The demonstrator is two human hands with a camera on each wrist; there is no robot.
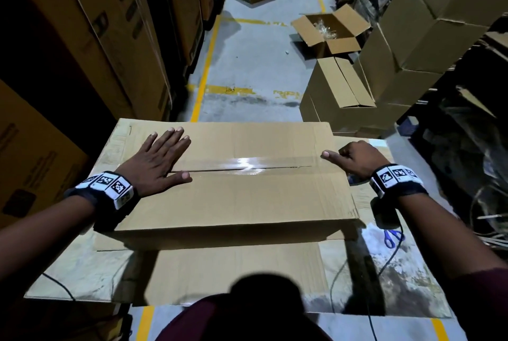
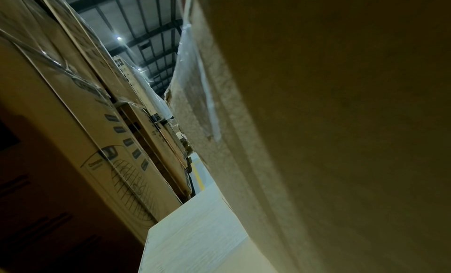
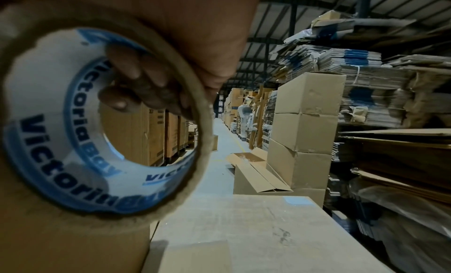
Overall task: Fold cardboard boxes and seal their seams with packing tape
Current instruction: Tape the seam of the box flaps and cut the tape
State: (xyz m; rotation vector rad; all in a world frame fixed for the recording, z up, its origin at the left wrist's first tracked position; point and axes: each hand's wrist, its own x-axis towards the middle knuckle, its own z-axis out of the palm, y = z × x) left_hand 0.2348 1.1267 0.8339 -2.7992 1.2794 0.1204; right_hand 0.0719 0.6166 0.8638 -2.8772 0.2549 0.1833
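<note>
A closed cardboard box (image 1: 233, 198) lies before me on a flat cardboard-covered surface (image 1: 82, 272). Shiny clear tape (image 1: 247, 163) runs along its centre seam. My left hand (image 1: 159, 159) lies flat on the left part of the lid, fingers straight, thumb by the seam. My right hand (image 1: 354, 158) is at the box's right end, thumb pressing the tape onto the lid. Its fingers (image 3: 136, 84) curl through the core of a packing tape roll (image 3: 80, 126) with blue lettering. The left wrist view shows only the box's side (image 2: 317, 142) close up.
Blue-handled scissors (image 1: 393, 237) and a cable lie on the surface at the right. Tall stacked cartons (image 1: 96, 38) wall the left side. Open and flattened boxes (image 1: 330, 30) sit ahead on the right of an aisle (image 1: 247, 66) with yellow lines.
</note>
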